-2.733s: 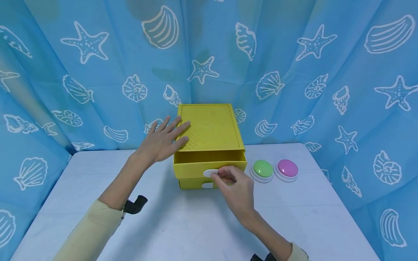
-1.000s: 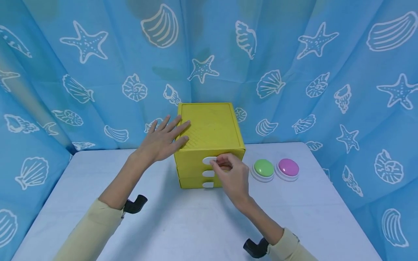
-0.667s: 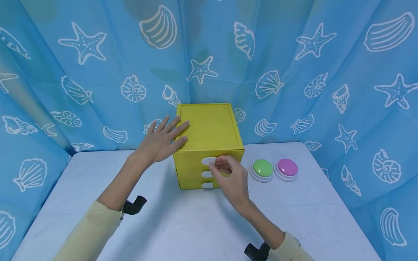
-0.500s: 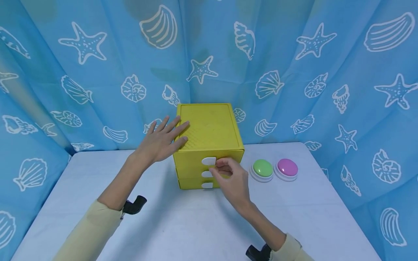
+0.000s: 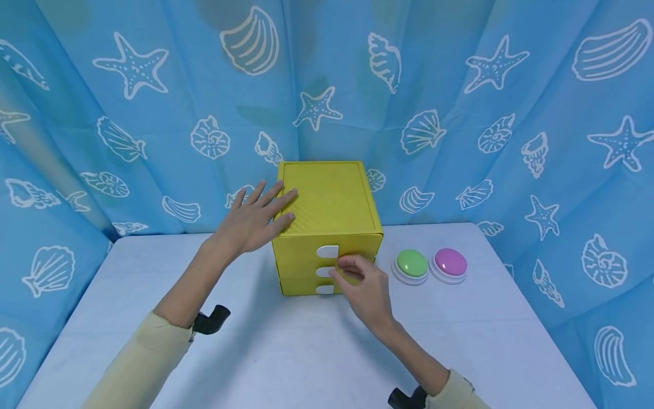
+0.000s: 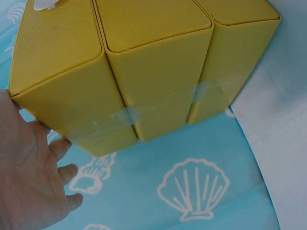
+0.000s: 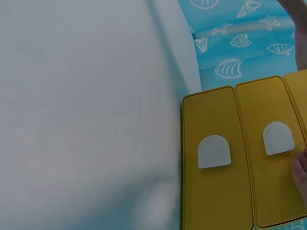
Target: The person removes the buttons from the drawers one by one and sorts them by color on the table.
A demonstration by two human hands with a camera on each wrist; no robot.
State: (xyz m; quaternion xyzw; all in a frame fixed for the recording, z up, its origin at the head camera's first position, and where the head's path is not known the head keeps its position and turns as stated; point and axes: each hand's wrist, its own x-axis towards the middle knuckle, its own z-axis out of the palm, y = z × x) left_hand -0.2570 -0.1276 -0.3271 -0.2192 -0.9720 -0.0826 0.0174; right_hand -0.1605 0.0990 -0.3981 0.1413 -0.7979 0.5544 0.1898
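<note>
A yellow three-drawer box [image 5: 332,199] stands on the white table, its drawers pushed in. White tabs serve as handles: the top tab [image 5: 327,251], the middle tab [image 5: 325,272] and the bottom tab [image 5: 325,289]. My left hand [image 5: 247,221] rests on the box's top left edge with fingers spread; in the left wrist view the left hand [image 6: 29,167] lies along the box's side. My right hand [image 5: 365,284] is at the front, thumb and bent fingers apart, right beside the middle tab. In the right wrist view that tab [image 7: 278,138] shows whole, with the fingertips [image 7: 300,172] just off it.
Right of the box sit a green push button [image 5: 412,263] and a pink push button [image 5: 451,262], both on white bases. A blue curtain [image 5: 327,85] with shell and starfish prints hangs behind the table [image 5: 286,352].
The top drawer, partly out at first, has slid in. My right hand followed it to the top tab, then dropped to the middle tab. The left hand has stayed put.
</note>
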